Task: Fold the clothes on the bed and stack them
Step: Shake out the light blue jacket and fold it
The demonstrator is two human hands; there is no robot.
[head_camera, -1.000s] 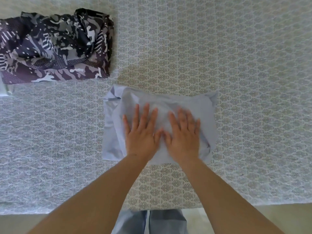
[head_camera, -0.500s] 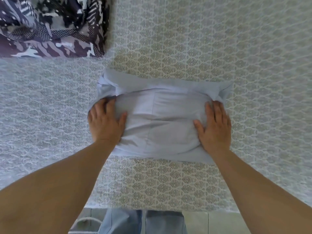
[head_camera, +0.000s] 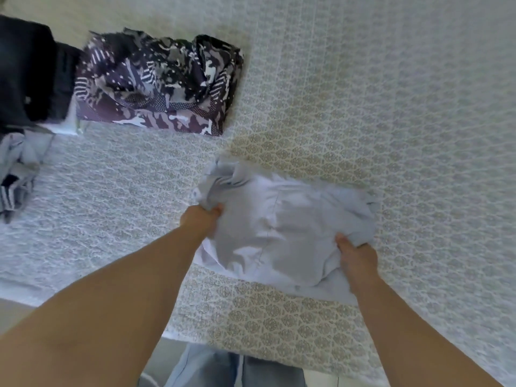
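At the near edge of the bed (head_camera: 418, 135), a folded pale blue shirt (head_camera: 279, 236) is gripped at both ends: its left end is bunched inside the curled fingers of the left hand (head_camera: 199, 219), and its right end is pinched under the thumb of the right hand (head_camera: 354, 254). The cloth is judged to be light, thin and limp, since it sags and creases between the two grips; the folds are likely to slip open unless the bundle is supported from beneath or both ends are kept level. Hold is best taken at the two short ends, where the layers are thickest. Farther back and to the left, a camouflage-patterned garment (head_camera: 156, 85) is seen lying folded on the patterned bedcover, well apart from the shirt. At the far left edge a crumpled grey garment (head_camera: 19, 169) and a dark one (head_camera: 25, 71) are seen, apparently not yet folded. No brand, label or legible writing is found on any piece.
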